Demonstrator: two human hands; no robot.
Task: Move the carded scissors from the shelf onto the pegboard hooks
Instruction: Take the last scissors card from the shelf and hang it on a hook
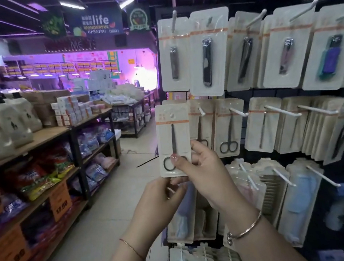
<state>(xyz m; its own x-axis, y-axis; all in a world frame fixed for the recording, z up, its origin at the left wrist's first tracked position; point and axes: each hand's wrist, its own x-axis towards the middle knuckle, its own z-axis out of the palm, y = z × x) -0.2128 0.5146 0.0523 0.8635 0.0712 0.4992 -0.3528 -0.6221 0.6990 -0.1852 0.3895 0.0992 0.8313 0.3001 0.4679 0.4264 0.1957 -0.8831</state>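
Observation:
A carded pair of black scissors [172, 130] stands upright in front of the pegboard's left edge, its hang hole near the top. My right hand [200, 168] pinches the card's lower right, thumb over the scissor handles. My left hand [164, 194] grips the card's bottom edge from below. Just right of the card, a white hook [202, 111] carries more carded scissors [199, 124], and a second hook [238, 112] holds another stack of scissors [227, 130].
Carded nail clippers [207, 59] hang on the row above. Carded combs and other tools [296, 201] hang below on long white hooks that jut outward. Across the aisle at left stands a wooden shelf [42, 139] with jugs, snack bags and price signs.

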